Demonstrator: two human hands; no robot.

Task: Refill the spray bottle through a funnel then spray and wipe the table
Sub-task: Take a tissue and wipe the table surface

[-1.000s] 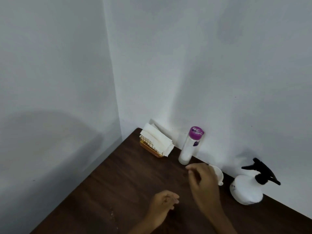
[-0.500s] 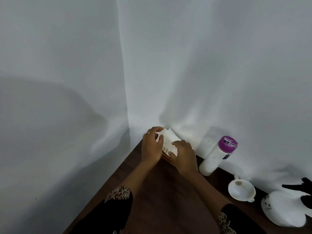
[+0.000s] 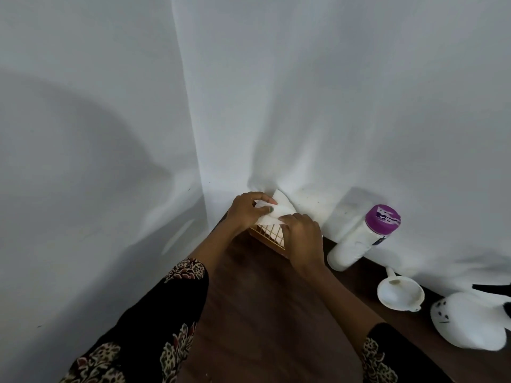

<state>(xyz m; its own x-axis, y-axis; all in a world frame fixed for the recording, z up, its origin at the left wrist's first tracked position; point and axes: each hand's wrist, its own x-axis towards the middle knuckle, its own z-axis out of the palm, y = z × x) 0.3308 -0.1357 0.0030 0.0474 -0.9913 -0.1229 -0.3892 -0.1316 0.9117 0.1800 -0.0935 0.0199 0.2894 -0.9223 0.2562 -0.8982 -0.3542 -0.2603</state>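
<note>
Both hands are at the far corner of the dark wooden table. My left hand pinches a white paper napkin sticking up from an orange wire napkin holder. My right hand rests against the holder's right side and touches the napkins. A clear bottle with a purple cap leans by the wall to the right. A white funnel lies on the table beside it. The white spray bottle with a black trigger lies at the right edge, partly cut off.
White walls meet in a corner right behind the napkin holder. The table's left edge runs diagonally below my left sleeve. My dark patterned sleeves cover the near part of the table.
Both hands reached from the middle of the table to the napkin holder in the corner. The left hand now pinches a napkin. The view has shifted left and closer.
</note>
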